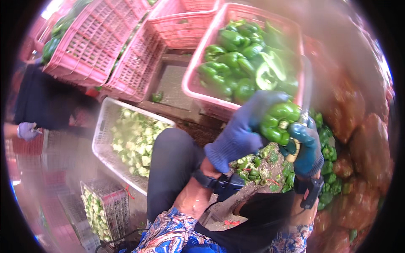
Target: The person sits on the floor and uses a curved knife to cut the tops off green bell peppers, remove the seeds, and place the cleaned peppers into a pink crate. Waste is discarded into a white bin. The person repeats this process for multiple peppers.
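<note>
My left hand (250,126), in a blue-purple knit glove, is closed around a green bell pepper (279,121) with its stem end facing up towards me. On the pepper's right side, my right hand (305,144), in a teal coated glove, grips the light handle of a knife (305,91). Its long blade points away from me, beside the rim of a pink plastic crate (202,60). Green bell peppers (234,63) fill much of that crate, one of them showing its pale cut inside. Both wrists bear black strapped devices.
A white crate (104,126) of pale green pepper cores stands left of my knee. Pink crates (95,41) stand at the upper left. Pepper scraps (253,167) and whole peppers (329,177) lie on the ground, beside filled, glossy bags (367,148). Another person's gloved hand (28,131) is far left.
</note>
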Tool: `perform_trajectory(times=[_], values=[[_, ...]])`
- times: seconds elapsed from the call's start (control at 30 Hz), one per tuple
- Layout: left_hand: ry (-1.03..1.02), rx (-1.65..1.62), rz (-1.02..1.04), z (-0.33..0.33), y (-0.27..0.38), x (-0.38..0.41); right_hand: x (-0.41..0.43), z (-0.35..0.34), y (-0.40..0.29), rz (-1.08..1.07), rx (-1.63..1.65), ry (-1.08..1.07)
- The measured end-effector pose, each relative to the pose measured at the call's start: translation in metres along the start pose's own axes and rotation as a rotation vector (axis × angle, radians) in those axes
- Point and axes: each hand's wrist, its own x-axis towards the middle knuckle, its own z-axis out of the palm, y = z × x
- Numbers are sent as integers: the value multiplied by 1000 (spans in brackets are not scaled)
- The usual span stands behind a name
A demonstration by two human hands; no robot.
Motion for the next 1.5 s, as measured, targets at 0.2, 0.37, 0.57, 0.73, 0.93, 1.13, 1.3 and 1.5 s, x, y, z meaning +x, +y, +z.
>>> perform_trajectory(times=[0.2,0.37,0.57,0.73,0.93,1.13,1.3,1.5], values=[[-108,-146,-343,5,23,7,-2,-21,16,-4,-121,-20],[37,-172,-388,9,19,8,-5,-12,13,-13,-181,-28],[201,23,-290,23,7,11,-6,-4,10,-87,-190,12],[307,61,-373,33,6,10,-7,-5,16,-155,-402,116],[379,108,-249,36,-2,0,-6,-16,9,94,-186,20],[483,83,-120,50,-7,-24,-15,-16,-1,232,-226,-107],[273,226,131,47,-14,-27,-24,-15,-2,117,-287,-68],[104,143,-70,33,8,-21,-27,-12,3,-35,-402,-25]])
